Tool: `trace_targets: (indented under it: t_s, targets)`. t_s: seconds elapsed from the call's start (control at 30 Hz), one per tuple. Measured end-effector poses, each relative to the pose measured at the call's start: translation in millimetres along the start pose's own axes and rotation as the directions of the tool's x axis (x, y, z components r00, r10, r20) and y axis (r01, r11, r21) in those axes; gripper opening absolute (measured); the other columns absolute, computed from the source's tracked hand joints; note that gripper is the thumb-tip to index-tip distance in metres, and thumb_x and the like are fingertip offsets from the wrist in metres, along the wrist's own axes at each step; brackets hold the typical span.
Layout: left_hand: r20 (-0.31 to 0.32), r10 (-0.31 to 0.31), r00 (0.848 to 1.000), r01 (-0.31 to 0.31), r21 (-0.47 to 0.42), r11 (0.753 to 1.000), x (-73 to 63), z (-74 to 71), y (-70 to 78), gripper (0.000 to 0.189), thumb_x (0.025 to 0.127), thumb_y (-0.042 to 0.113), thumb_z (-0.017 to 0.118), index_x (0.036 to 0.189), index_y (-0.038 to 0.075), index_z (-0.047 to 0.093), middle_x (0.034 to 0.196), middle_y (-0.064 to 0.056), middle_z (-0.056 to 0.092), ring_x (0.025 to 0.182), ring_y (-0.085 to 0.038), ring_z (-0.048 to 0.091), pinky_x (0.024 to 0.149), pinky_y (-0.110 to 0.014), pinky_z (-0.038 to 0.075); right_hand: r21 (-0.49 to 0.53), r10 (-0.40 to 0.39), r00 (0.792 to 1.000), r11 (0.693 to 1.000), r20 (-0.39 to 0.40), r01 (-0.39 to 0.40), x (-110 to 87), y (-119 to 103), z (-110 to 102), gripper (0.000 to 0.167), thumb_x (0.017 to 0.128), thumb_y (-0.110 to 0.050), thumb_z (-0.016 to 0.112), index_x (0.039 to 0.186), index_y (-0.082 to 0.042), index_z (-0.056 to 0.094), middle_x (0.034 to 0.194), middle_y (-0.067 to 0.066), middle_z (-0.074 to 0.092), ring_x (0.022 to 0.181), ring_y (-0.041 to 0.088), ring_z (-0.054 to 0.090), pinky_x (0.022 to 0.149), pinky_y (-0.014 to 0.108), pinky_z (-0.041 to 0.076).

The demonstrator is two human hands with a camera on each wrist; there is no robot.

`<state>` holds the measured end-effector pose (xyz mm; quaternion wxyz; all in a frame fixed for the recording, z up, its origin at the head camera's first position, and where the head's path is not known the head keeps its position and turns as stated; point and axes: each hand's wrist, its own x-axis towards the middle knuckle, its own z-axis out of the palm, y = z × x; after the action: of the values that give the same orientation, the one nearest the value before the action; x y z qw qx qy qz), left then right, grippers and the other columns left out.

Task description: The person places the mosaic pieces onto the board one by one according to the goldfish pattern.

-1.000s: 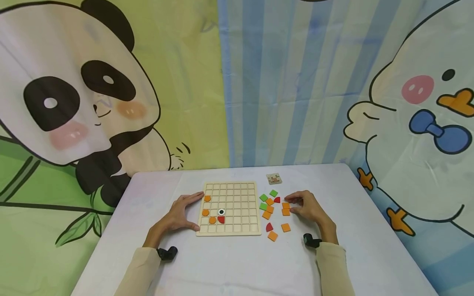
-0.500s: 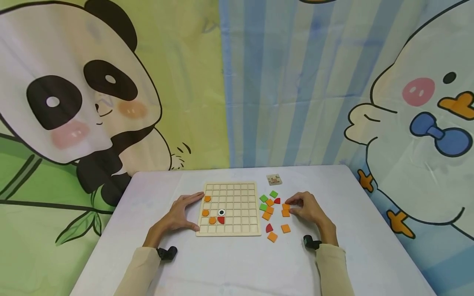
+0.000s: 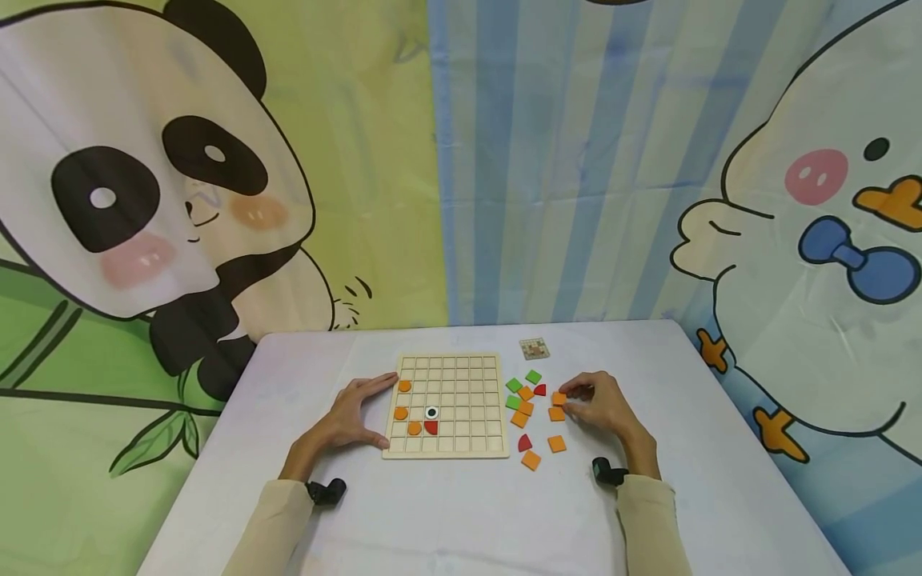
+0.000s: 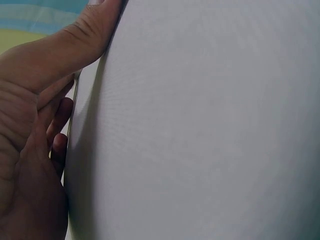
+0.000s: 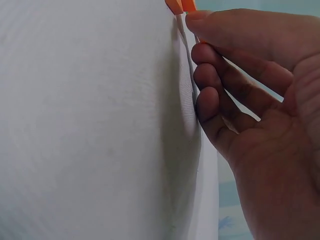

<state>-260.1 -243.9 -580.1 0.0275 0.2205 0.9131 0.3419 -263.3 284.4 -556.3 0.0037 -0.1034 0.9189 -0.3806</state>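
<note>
My left hand [image 3: 350,416] rests along the left side of the pale gridded board [image 3: 468,458], thumb and fingers spread wide. In the left wrist view the thumb [image 4: 75,47] lies fairly straight. Three orange round pieces [image 3: 414,429], a red quarter-round piece [image 3: 430,428] and a white piece with a black dot [image 3: 431,413] lie on the board. To its right, my right hand [image 3: 603,406] pinches an orange square tile [image 3: 559,398] between thumb and fingers. Another orange square tile [image 3: 556,414] lies just below it. The right wrist view shows orange at the thumb tip [image 5: 197,16].
Several loose orange squares [image 3: 531,460], green squares [image 3: 514,385] and red quarter-round pieces [image 3: 524,442] lie between the board and my right hand. A small patterned card [image 3: 535,348] lies farther back on the white table [image 3: 461,520]. A printed cloth [image 3: 504,160] hangs behind.
The pinched orange tile has shifted slightly away from the orange tile below it, with my right hand moving a little. My left hand and the board stay as they were.
</note>
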Motion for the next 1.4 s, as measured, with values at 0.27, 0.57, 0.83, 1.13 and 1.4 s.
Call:
trace_targets:
  t_s: [0.27,0.57,0.83,1.13,1.4]
  targets:
    - [-0.007,0.006,1.0,-0.006,0.015,1.0,1.2,0.0,0.1,0.13,0.055,0.046,0.109,0.165,0.014,0.049,0.174,-0.009,0.046,0.143,-0.039,0.047,0.112,-0.064,0.034,0.037,-0.055,0.998,0.998,-0.025,0.056,5.3,-11.9,0.3,0.022,0.088,-0.009,0.089,0.11,-0.008,0.085,0.108,0.007,0.082,0.097,0.022,0.069,0.095,0.039,0.06]
    - [-0.005,0.001,1.0,-0.001,0.008,1.0,3.0,-0.6,-0.7,0.13,0.055,0.045,0.109,0.166,0.015,0.049,0.175,-0.008,0.045,0.144,-0.039,0.046,0.113,-0.064,0.033,0.121,-0.141,0.99,0.983,-0.001,0.14,17.3,-29.2,19.2,0.023,0.084,-0.007,0.092,0.106,-0.005,0.085,0.101,0.01,0.083,0.085,0.018,0.07,0.083,0.029,0.06]
    - [-0.004,0.012,1.0,-0.012,0.012,1.0,1.9,-2.6,-0.3,0.13,0.055,0.045,0.109,0.165,0.013,0.049,0.174,-0.01,0.046,0.144,-0.04,0.047,0.112,-0.065,0.033,0.19,-0.248,0.967,0.954,0.059,0.233,26.5,-49.3,44.3,0.024,0.082,-0.005,0.093,0.104,-0.002,0.085,0.094,0.01,0.081,0.078,0.012,0.069,0.075,0.026,0.059]
    - [-0.011,0.009,1.0,-0.009,0.012,1.0,0.2,-1.2,0.6,0.129,0.055,0.047,0.108,0.165,0.014,0.049,0.174,-0.009,0.046,0.144,-0.039,0.047,0.113,-0.065,0.032,0.205,-0.315,0.943,0.935,0.11,0.288,35.5,-69.4,64.8,0.021,0.086,-0.004,0.091,0.106,-0.007,0.085,0.101,0.007,0.082,0.086,0.014,0.074,0.082,0.029,0.063]
    - [-0.012,-0.001,1.0,0.001,0.002,1.0,-1.6,0.8,3.4,0.129,0.055,0.047,0.108,0.165,0.014,0.049,0.174,-0.009,0.046,0.143,-0.039,0.047,0.113,-0.065,0.033,0.176,-0.399,0.91,0.91,0.116,0.377,41.7,-85.7,81.6,0.019,0.087,-0.003,0.09,0.105,-0.005,0.085,0.099,0.008,0.081,0.086,0.023,0.072,0.078,0.032,0.059]
